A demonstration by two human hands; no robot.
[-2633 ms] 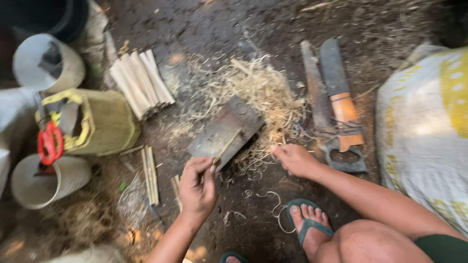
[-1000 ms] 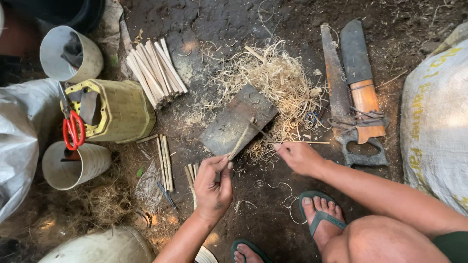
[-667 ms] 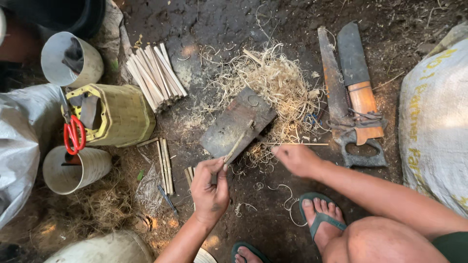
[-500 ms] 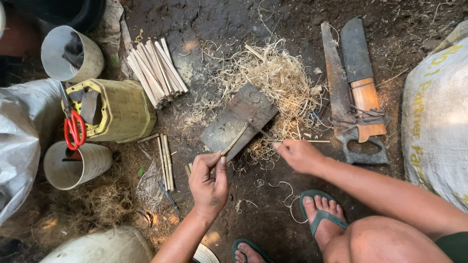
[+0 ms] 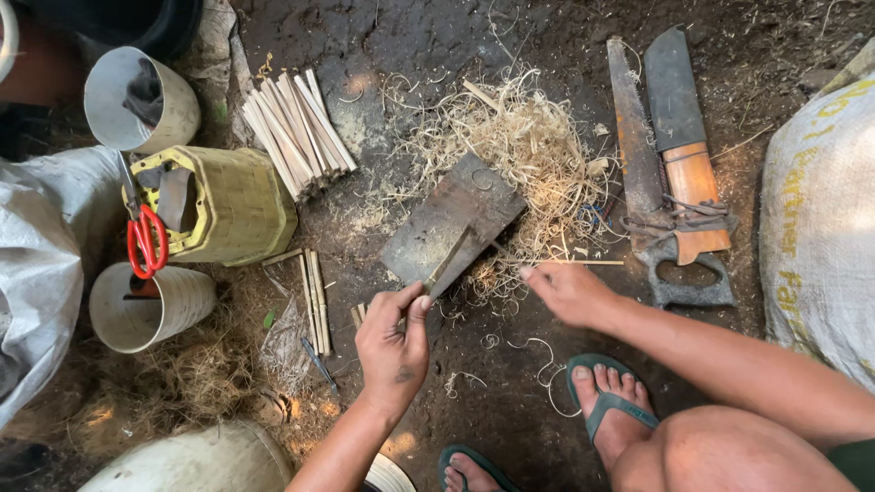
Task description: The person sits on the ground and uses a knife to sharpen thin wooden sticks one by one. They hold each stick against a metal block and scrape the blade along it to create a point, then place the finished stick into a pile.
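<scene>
Bamboo strip, pinched in left hand fingers, slanting up-right across wooden block. Right hand just beside, fingers closed on thin stick.

Bare dark earth floor carries it all. Dead centre, a flat wooden block sits on the dirt, ringed on its far side by a heap of pale curly shavings. Over to one side, a bundle of split bamboo sticks lies just beside a woven yellow basket. A handsaw and a broad knife lie side by side. A white sack rests at the edge.
</scene>
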